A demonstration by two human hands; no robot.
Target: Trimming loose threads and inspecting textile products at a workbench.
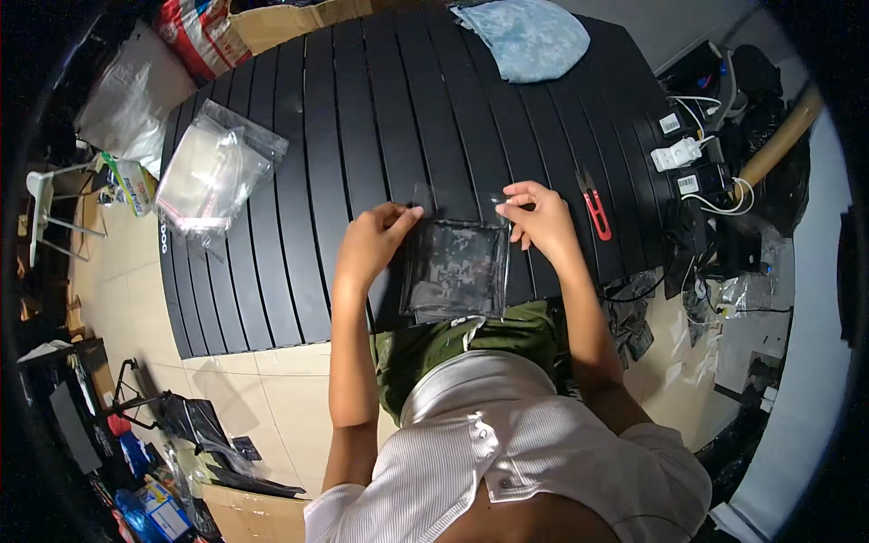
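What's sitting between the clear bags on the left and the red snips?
In the head view, going left to right: the left hand, the clear packet of dark camouflage material, then the right hand.

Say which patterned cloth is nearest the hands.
The dark, squarish cloth, between the left hand and right hand; the pale-blue cloth lies by the table's far edge.

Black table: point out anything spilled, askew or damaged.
The pile of clear plastic bags at the left of the table looks askew: bags overlap at uneven angles, corners jutting out. No spill or obvious damage shows.
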